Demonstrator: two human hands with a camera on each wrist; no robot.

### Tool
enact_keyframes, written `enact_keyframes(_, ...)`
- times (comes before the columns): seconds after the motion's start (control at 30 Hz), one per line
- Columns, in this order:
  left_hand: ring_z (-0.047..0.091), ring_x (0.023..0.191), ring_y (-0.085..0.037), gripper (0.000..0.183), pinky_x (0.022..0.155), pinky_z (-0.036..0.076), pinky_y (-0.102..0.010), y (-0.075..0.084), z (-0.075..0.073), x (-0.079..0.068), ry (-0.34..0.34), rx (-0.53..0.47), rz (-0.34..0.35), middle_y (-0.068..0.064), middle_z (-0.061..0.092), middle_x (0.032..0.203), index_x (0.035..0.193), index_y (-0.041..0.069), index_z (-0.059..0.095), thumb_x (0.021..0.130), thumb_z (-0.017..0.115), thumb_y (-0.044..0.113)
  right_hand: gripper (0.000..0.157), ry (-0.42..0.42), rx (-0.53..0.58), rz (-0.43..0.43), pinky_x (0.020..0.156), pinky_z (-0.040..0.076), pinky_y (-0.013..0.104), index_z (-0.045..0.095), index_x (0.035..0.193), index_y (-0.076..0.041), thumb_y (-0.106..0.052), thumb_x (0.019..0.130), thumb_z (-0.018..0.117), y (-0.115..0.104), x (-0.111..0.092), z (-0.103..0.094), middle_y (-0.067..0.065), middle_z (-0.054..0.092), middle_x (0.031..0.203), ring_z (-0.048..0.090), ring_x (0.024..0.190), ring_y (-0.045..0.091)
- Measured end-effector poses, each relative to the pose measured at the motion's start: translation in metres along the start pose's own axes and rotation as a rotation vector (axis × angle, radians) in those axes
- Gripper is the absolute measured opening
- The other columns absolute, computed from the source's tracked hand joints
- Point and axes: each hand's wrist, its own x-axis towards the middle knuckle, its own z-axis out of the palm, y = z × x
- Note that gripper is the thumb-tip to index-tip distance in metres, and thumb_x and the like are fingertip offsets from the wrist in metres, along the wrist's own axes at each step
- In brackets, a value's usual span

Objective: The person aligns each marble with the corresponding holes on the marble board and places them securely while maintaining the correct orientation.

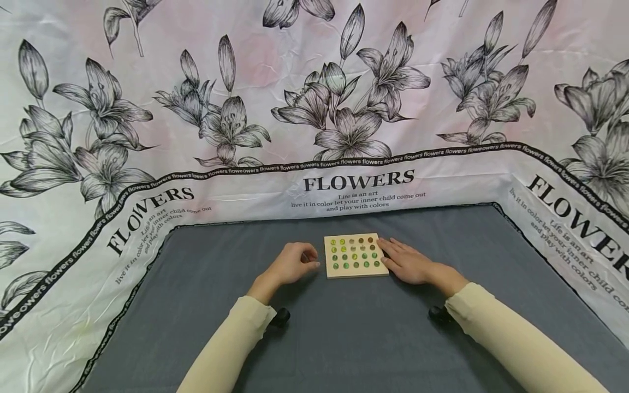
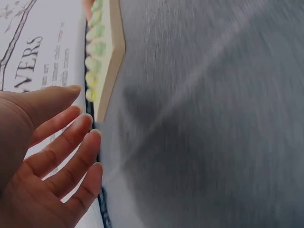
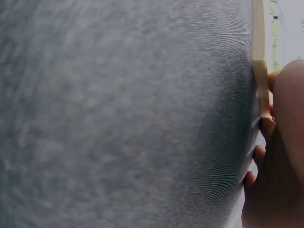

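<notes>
A pale wooden board (image 1: 361, 272) lies flat on the grey cloth, bearing rows of small green, yellow and brownish marbles (image 1: 355, 256). Just off its left edge is my left hand (image 1: 295, 263), fingers loosely bent and thumb apart, holding nothing. In the left wrist view that hand (image 2: 57, 161) stands beside the board's corner (image 2: 114, 52) without gripping it. My right hand (image 1: 410, 265) lies at the board's right edge, fingers extended, fingertips and thumb touching it. The right wrist view shows the hand (image 3: 280, 156) against the board's side (image 3: 258, 42); part of the fingers is hidden.
Grey cloth (image 1: 354, 333) covers the table around the board. Behind and at both sides rises a white flower-printed fabric (image 1: 236, 196) with lettering. A dark strap piece shows under each sleeve cuff (image 1: 260, 311).
</notes>
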Motion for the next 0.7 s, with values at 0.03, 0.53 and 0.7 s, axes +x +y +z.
enact_keyframes(0.03, 0.064, 0.084, -0.016, 0.014, 0.075, 0.054, -0.035, -0.002, -0.003, -0.002, 0.007, 0.01, -0.006, -0.005, 0.07, 0.096, 0.105, 0.004, 0.073, 0.095, 0.075, 0.013, 0.062, -0.004, 0.0, -0.002, 0.121, 0.017, 0.06, 0.022, 0.163, -0.004, -0.036, 0.112, 0.036, -0.002, -0.001, -0.003, 0.019, 0.022, 0.168, 0.016, 0.153, 0.045)
enact_keyframes(0.53, 0.048, 0.134, -0.04, 0.046, 0.105, 0.042, -0.06, -0.024, -0.03, -0.023, 0.216, 0.52, 0.011, -0.013, 0.057, 0.143, 0.137, 0.011, 0.062, 0.1, 0.068, 0.036, 0.059, 0.25, -0.293, -0.017, 0.118, 0.023, 0.063, 0.037, 0.157, -0.002, -0.03, 0.107, 0.055, -0.012, -0.03, -0.05, 0.024, 0.039, 0.158, 0.028, 0.149, 0.047)
enact_keyframes(0.7, 0.033, 0.147, -0.041, 0.059, 0.116, 0.029, -0.061, -0.03, -0.032, -0.022, 0.238, 0.647, 0.002, -0.013, 0.043, 0.158, 0.15, 0.016, 0.052, 0.101, 0.061, 0.048, 0.061, 0.255, -0.386, 0.033, 0.12, 0.015, 0.063, 0.032, 0.16, -0.006, -0.034, 0.109, 0.049, -0.011, -0.037, -0.057, 0.022, 0.032, 0.163, 0.021, 0.152, 0.045)
